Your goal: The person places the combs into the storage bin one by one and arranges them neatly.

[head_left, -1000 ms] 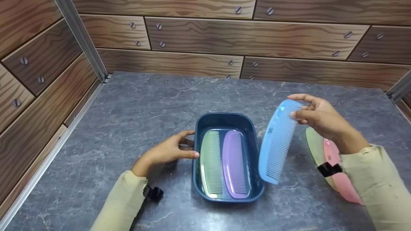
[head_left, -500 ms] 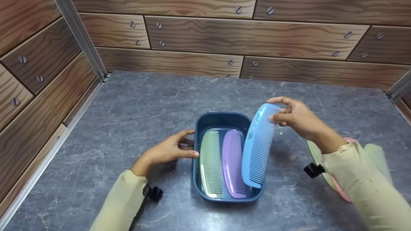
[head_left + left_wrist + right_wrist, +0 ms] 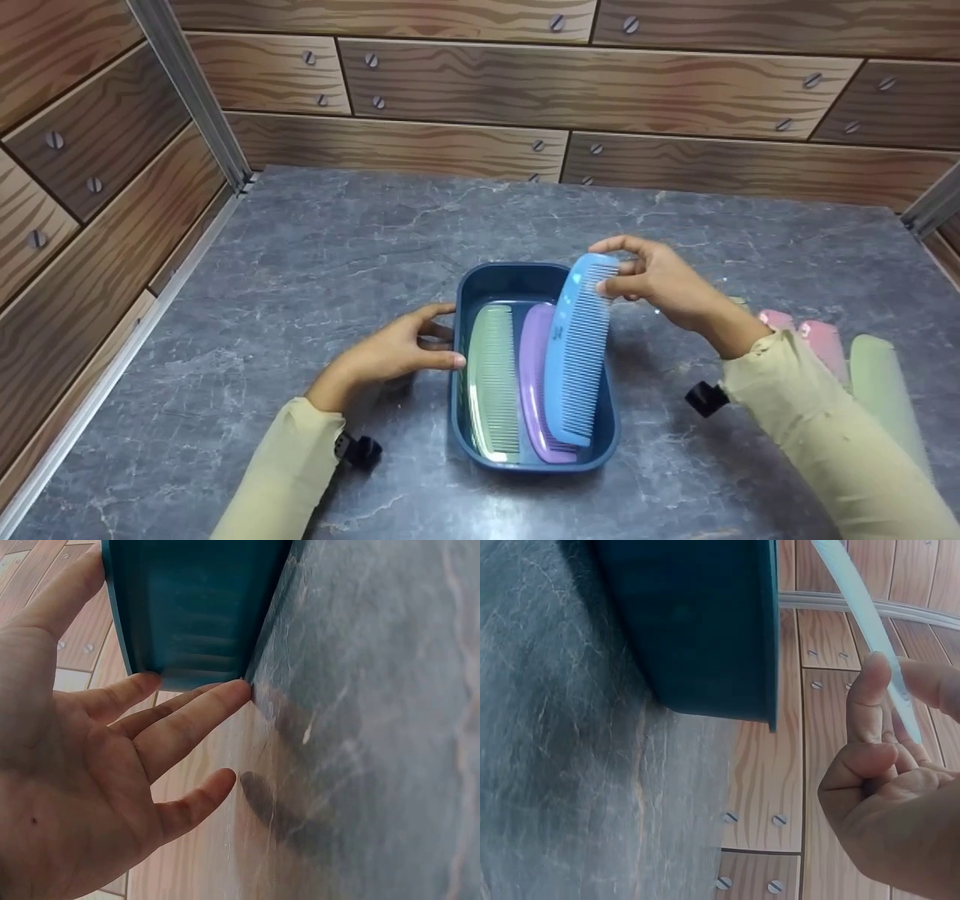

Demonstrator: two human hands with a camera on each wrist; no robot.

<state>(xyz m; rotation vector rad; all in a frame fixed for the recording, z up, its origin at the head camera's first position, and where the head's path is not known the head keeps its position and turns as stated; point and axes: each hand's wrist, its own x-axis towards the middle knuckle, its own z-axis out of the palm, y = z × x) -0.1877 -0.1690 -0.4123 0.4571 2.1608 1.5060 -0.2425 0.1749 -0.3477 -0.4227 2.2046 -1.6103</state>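
Note:
A blue comb [image 3: 577,352] is pinched near its upper end by my right hand [image 3: 660,285]. It hangs tilted over the right side of a dark blue tub [image 3: 514,274], partly covering a purple comb [image 3: 535,375] inside. Left of that, a green comb [image 3: 491,382] lies on the tub's floor. My left hand [image 3: 401,349] touches the tub's left wall with its fingers spread, as the left wrist view also shows. In the right wrist view the blue comb [image 3: 862,607] sits between thumb and fingers, above the tub's rim.
To the right, partly hidden by my right sleeve [image 3: 817,420], lie pink combs [image 3: 823,346] and a green comb [image 3: 885,390] on the grey marbled table [image 3: 360,232]. Wood-patterned walls [image 3: 465,82] stand at the back and left.
My right hand has carried the blue comb leftward from beside the tub to over its right side. My left hand has stayed at the tub's left wall.

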